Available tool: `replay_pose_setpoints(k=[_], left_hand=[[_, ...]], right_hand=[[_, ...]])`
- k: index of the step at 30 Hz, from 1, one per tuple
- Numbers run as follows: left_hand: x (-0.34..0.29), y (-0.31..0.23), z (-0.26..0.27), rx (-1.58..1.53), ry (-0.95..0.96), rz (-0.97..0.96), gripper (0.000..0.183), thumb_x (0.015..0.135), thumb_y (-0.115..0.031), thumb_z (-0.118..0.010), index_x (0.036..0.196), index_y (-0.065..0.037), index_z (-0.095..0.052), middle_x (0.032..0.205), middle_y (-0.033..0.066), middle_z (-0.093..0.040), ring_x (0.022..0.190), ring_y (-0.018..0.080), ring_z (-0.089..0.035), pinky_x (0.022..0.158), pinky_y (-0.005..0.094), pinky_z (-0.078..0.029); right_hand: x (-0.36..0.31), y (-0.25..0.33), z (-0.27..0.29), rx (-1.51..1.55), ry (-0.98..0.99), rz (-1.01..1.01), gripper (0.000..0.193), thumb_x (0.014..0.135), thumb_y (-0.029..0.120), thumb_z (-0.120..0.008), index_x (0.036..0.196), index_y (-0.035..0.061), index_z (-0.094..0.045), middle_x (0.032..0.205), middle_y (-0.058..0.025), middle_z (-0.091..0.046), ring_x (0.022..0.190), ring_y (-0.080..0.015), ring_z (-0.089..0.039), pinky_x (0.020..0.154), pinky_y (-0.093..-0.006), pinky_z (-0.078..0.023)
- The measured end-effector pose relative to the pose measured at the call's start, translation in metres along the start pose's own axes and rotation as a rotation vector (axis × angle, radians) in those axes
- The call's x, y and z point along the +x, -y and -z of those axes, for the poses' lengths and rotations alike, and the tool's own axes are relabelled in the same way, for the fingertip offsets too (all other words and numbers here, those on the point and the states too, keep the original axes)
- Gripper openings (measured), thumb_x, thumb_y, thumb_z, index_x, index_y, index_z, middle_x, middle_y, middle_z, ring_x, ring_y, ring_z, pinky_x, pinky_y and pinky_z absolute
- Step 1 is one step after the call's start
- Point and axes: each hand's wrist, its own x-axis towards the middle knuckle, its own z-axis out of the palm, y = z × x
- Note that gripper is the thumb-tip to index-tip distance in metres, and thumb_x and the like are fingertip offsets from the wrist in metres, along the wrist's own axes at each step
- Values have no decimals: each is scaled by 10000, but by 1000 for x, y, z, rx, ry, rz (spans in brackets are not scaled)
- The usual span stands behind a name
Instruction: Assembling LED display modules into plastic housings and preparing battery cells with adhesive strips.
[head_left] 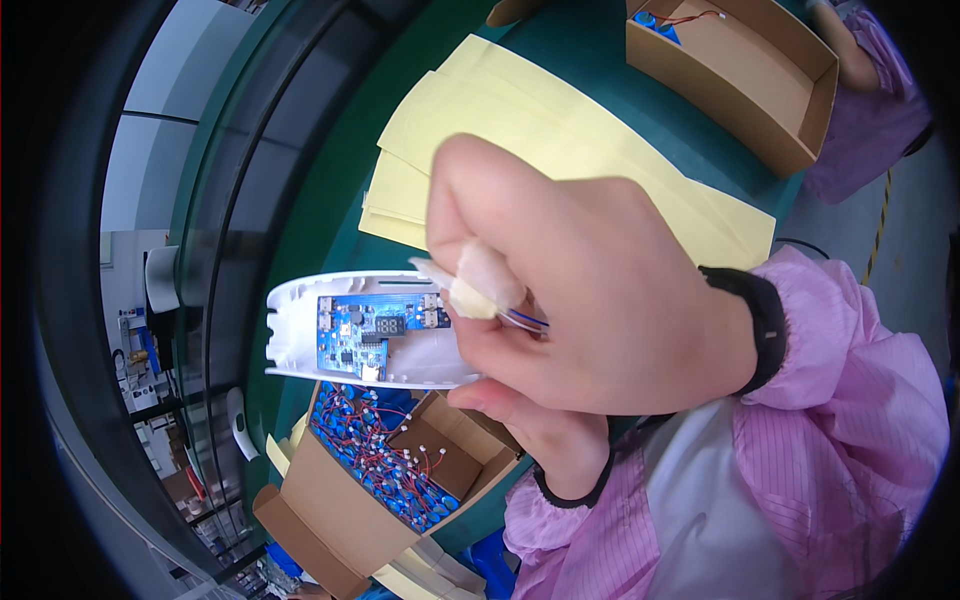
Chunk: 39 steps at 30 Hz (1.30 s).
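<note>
My left hand [555, 435], low in the picture, holds a white plastic half-shell [295, 330] from below, with the thumb along its near edge. Inside the shell sits a blue circuit board [345, 335] with a small digit display [390, 325]. My right hand [610, 290] is closed over the shell's right end and hides that part. Thin blue and white wires [525, 320] show within its curled fingers. Around a fingertip is a pale, loose cover [485, 280], perhaps a finger cot. What the fingertips touch inside the shell is hidden.
Beneath the shell stands an open cardboard box [350, 500] full of blue cells [345, 420] with red leads. Yellow sheets [540, 110] lie beyond my hands on the green table [600, 60]. Another cardboard box [740, 70] stands far right, beside a co-worker's arm [845, 50].
</note>
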Motion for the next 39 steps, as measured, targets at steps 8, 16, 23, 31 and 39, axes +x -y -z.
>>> replay_pose_setpoints(k=[8,16,23,31,39], left_hand=[[2,1,-10,127,-135,44,656,1004,-563,-137,1450,-111,-304,1383,41,-437,1289,193,-399,1072,340,-300],[4,1,-11,245,-133,-47,671,997,-582,-171,1435,-96,-319,1385,62,-430,1286,193,-404,1053,337,-316],[11,-5,-6,-210,-73,42,674,990,-589,-201,1451,-102,-259,1342,72,-464,1208,205,-480,987,347,-396],[14,-8,-4,-448,193,192,803,895,-719,-248,1363,-71,-324,1007,146,-625,656,240,-657,453,354,-565],[11,-6,-2,-453,140,251,798,890,-728,-242,1342,-75,-328,931,163,-638,664,278,-668,470,388,-576]], right_hand=[[11,-7,14,-83,102,114,306,684,-31,-592,941,70,-461,589,-71,-478,490,-256,-522,435,-328,-359],[11,-5,12,-59,142,-64,315,695,-3,-625,963,55,-470,602,-69,-529,497,-248,-551,450,-315,-387],[18,8,29,-304,272,-92,309,714,3,-673,936,59,-467,630,-46,-577,570,-207,-646,479,-305,-450],[20,-4,50,-79,272,160,295,752,-12,-710,749,73,-428,826,-76,-724,627,-171,-656,492,-245,-456],[23,-1,51,-232,315,206,197,677,-3,-746,686,66,-562,774,-53,-702,558,-181,-602,466,-249,-432]])
